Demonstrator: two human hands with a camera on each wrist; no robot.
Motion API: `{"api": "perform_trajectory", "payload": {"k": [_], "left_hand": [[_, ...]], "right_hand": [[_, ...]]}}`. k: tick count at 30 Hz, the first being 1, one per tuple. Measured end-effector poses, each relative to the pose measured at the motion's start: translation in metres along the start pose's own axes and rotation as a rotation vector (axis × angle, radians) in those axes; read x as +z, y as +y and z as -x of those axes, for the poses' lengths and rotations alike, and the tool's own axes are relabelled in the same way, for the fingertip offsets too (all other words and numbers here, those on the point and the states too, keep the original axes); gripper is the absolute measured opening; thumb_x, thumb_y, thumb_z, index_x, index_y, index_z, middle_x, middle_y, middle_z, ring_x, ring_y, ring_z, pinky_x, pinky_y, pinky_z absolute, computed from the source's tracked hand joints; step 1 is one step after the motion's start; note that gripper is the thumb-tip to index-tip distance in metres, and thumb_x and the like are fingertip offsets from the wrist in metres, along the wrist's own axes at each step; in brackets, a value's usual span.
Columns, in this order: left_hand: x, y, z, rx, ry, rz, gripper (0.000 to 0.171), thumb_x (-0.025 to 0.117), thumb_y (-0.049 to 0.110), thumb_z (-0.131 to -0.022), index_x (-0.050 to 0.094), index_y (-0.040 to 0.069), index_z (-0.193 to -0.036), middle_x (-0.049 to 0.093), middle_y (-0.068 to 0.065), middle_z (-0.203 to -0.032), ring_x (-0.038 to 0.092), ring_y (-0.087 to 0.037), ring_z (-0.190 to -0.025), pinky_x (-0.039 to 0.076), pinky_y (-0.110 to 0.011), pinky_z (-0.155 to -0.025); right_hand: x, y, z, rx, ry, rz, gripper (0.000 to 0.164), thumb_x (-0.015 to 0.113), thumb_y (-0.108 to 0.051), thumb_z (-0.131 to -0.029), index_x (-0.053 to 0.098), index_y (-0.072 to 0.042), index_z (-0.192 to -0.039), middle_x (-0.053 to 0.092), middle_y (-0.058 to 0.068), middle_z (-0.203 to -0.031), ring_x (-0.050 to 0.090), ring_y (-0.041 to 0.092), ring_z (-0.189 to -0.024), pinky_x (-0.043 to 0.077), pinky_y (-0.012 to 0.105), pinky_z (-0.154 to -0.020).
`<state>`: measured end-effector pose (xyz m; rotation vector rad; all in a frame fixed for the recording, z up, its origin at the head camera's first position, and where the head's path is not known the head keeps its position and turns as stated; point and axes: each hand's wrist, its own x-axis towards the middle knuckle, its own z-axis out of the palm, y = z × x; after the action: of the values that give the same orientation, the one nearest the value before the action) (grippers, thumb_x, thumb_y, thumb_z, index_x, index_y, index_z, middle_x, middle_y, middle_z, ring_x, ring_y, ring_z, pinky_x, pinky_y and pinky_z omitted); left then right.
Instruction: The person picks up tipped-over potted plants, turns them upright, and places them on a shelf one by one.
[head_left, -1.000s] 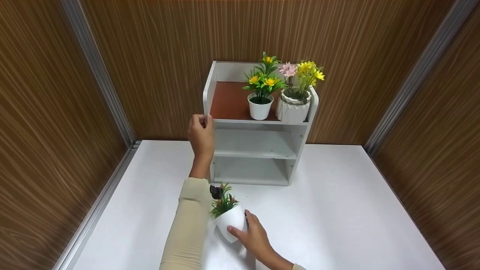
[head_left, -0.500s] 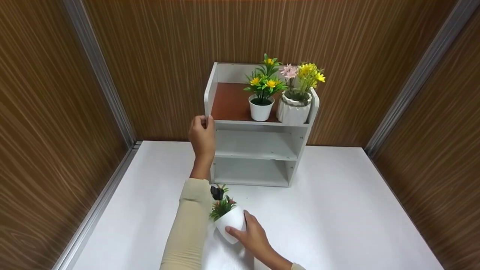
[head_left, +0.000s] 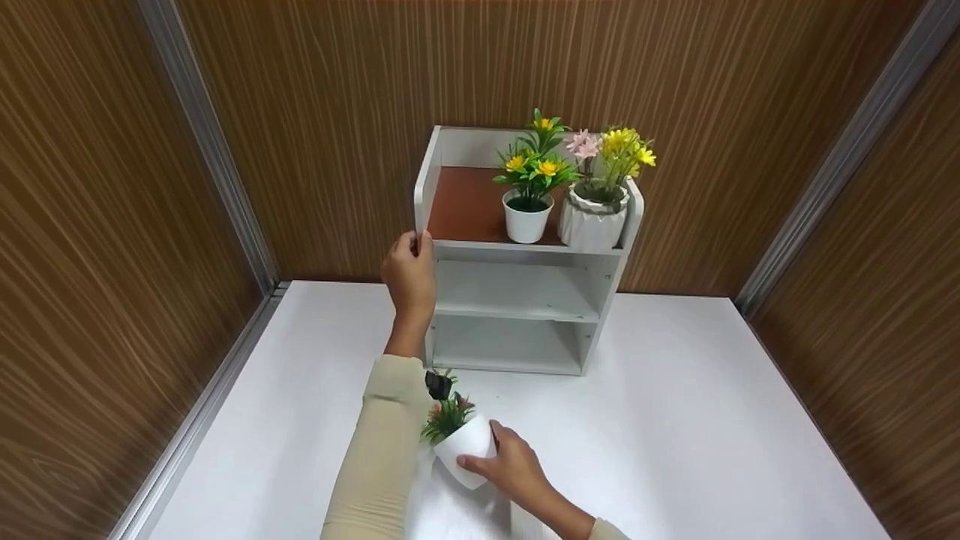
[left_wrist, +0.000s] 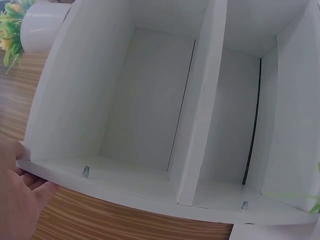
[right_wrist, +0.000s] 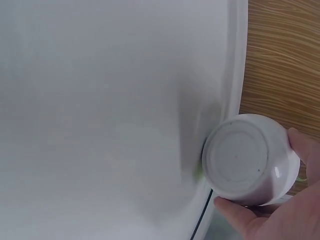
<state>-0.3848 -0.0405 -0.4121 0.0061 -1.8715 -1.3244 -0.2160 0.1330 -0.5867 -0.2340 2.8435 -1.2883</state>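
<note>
My left hand [head_left: 410, 274] pinches the front edge of the left side panel of a small white shelf unit [head_left: 517, 311], at the height of its top board. In the left wrist view, the fingers [left_wrist: 44, 192] curl round that edge. My right hand [head_left: 517, 469] grips a white flowerpot [head_left: 466, 454] from its right side, thumb in front. The pot is tilted, its green plant with small red flowers [head_left: 448, 420] leaning left toward my left sleeve, which hides part of it. In the right wrist view, the round base [right_wrist: 237, 157] of the pot faces the camera.
On the shelf unit's brown top board [head_left: 465, 202] stand a white pot with yellow flowers [head_left: 527, 223] and a ribbed white pot with pink and yellow flowers [head_left: 592, 225]. A white table [head_left: 675, 420] lies below, with wood-grain walls [head_left: 315, 135] at the back and sides.
The head view has shifted slightly, so the scene sits a little further right. Both hands keep their holds, and the pot stays tilted at about the same place.
</note>
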Motion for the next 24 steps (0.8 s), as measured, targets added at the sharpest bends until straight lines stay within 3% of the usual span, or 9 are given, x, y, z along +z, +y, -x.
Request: {"api": "perform_trajectory", "payload": {"k": [9,24], "left_hand": [[0.002,0.000,0.001,0.035,0.026,-0.016,0.025,0.061,0.020,-0.102,0.072,-0.001,-0.097,0.065,-0.012,-0.080,0.055,-0.018,-0.070,0.049,-0.031,-0.063],[0.000,-0.002,0.001,0.037,0.029,0.033,0.024,0.062,0.021,-0.102,0.073,0.001,-0.097,0.067,-0.010,-0.078,0.052,-0.015,-0.066,0.046,-0.026,-0.059]], "right_hand": [[-0.008,0.012,-0.003,0.053,0.083,-0.122,0.080,0.090,-0.039,-0.073,0.058,0.005,-0.132,0.068,0.019,-0.120,0.066,0.030,-0.107,0.058,0.043,-0.083],[-0.027,0.038,-0.015,0.132,0.251,-0.203,0.082,0.091,-0.031,-0.073,0.050,0.007,-0.132,0.060,0.024,-0.131,0.059,0.042,-0.122,0.055,0.050,-0.093]]}}
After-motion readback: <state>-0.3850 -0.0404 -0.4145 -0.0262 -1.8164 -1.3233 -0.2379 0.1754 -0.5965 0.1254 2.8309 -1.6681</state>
